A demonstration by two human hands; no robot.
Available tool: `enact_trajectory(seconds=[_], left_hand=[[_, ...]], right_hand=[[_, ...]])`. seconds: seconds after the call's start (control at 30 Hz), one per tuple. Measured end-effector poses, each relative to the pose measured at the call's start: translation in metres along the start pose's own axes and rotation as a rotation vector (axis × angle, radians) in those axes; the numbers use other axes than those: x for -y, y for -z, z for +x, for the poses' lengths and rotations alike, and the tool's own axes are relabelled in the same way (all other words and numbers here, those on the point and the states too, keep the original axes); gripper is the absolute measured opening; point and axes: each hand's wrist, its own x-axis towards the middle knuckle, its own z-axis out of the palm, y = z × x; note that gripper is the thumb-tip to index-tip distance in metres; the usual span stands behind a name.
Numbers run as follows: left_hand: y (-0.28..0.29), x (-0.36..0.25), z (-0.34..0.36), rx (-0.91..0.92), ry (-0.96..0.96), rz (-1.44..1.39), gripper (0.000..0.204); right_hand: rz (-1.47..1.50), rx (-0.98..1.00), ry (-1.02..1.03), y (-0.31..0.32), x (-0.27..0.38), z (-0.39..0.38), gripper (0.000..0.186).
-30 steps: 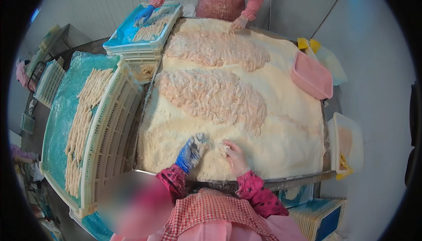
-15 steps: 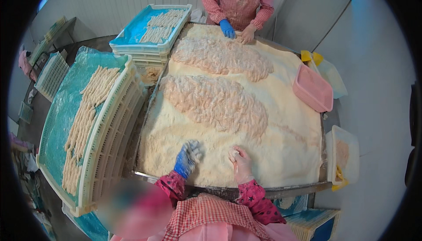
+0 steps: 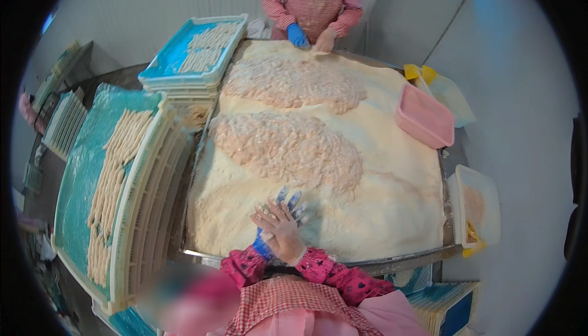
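Note:
My left hand, in a flour-dusted blue glove, lies palm down above the white flour bed, its fingers stretched and spread, partly hidden by my right hand. My right hand, pale-gloved, crosses on top of the left with fingers extended and apart, coated in flour. I see nothing held in either. Just beyond them is a long mound of wet, pale pink meat pieces, with a second mound behind it.
A co-worker has both hands at the far table edge. Stacked trays of coated strips stand left and back left. A pink basket rests at right, near a clear container with a yellow tool. More crates sit low right.
My right hand has moved left onto my left hand, and both have gone from curled to spread. The co-worker's blue-gloved hand has left the back tray for the table edge.

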Motion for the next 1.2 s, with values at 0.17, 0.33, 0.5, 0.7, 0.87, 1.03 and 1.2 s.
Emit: enact_trajectory(seconds=[0.17, 0.33, 0.5, 0.7, 0.87, 1.03, 1.2], left_hand=[[-0.030, -0.029, 0.008, -0.070, 0.221, 0.065, 0.052], [-0.014, -0.064, 0.023, -0.089, 0.904, 0.305, 0.056], [0.101, -0.032, -0.001, -0.081, 0.407, 0.931, 0.051], [0.005, -0.143, 0.065, -0.343, 0.740, 0.270, 0.041], [-0.074, -0.252, 0.148, -0.262, 0.419, 0.225, 0.046], [-0.065, -0.463, 0.161, -0.495, -0.400, 1.098, 0.043], [0.001, -0.570, 0.128, -0.529, 0.224, 1.567, 0.051]], right_hand=[[-0.074, -0.184, -0.116, -0.017, -0.028, -0.010, 0.047], [0.140, -0.196, -0.154, -0.015, -0.032, -0.008, 0.056], [0.377, -0.147, -0.153, -0.015, -0.043, -0.012, 0.058], [-0.545, -0.052, -0.570, 0.055, -0.225, -0.006, 0.021], [-0.488, -0.114, -0.662, 0.111, -0.345, -0.070, 0.017], [-0.474, -0.086, -0.636, 0.106, -0.301, -0.041, 0.017], [-0.106, -0.234, -0.805, 0.122, -0.326, -0.056, 0.018]])
